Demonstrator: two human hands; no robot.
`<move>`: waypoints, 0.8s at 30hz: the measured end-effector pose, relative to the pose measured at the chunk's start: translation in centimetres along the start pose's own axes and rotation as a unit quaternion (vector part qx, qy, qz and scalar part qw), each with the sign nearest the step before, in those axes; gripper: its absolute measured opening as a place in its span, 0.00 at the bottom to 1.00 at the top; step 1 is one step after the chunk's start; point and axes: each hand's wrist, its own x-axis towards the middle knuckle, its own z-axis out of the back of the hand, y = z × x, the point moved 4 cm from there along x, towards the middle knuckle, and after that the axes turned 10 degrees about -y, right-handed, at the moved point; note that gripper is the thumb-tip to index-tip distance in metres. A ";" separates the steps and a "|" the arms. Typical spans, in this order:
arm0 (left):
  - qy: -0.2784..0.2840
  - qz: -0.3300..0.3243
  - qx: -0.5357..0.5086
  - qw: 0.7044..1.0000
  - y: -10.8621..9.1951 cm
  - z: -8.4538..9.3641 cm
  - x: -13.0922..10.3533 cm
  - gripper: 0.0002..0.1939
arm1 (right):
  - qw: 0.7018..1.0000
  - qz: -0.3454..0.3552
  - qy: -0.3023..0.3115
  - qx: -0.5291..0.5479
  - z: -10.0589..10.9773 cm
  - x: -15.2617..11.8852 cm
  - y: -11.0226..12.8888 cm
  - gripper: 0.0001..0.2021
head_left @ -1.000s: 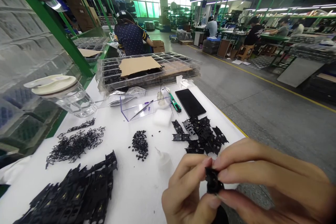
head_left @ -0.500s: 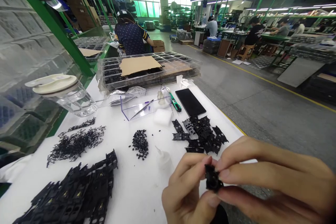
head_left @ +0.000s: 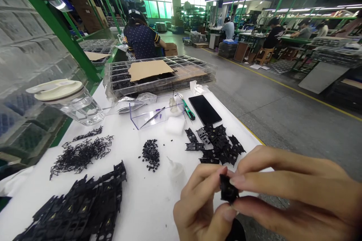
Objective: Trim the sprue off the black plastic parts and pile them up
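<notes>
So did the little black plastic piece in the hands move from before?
Yes, slightly. The small black plastic piece pinched by the left hand and right hand rose a little toward the loose pile of black plastic frames.

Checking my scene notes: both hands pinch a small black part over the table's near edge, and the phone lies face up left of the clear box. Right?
One error: the phone lies right of the clear box, not left, as the head view shows. The rest holds: left hand and right hand pinch the small black part over the near edge of the table.
</notes>
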 end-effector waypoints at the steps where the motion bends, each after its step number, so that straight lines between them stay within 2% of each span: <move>1: -0.003 0.000 0.005 1.000 0.2 0.1 -0.1 0.17 | 1.000 0.012 0.011 -0.012 0.1 0.0 0.1 0.17; 4: -0.005 0.008 0.000 1.000 0.3 0.3 -0.3 0.16 | 1.000 0.016 0.008 -0.022 0.1 -0.1 0.3 0.17; 10: 0.035 0.045 -0.041 0.998 -0.5 -0.7 0.3 0.16 | 0.992 -0.070 -0.068 0.085 -0.6 -0.5 -0.2 0.14; 14: 0.016 0.070 -0.122 0.990 -0.6 -1.2 0.4 0.17 | 0.979 -0.097 -0.113 0.137 0.1 -1.1 -0.7 0.16; 19: 0.022 0.176 -0.245 0.953 -0.5 -1.7 0.2 0.14 | 0.982 -0.133 -0.079 0.104 0.7 -3.0 -1.7 0.17; 21: 0.025 0.204 -0.275 0.939 -0.5 -1.8 0.1 0.13 | 0.985 -0.133 -0.088 0.069 0.8 -3.8 -2.1 0.16; 24: -0.016 0.242 -0.279 0.929 -0.6 -1.7 -0.1 0.12 | 0.987 -0.127 -0.098 0.028 0.6 -4.4 -2.3 0.15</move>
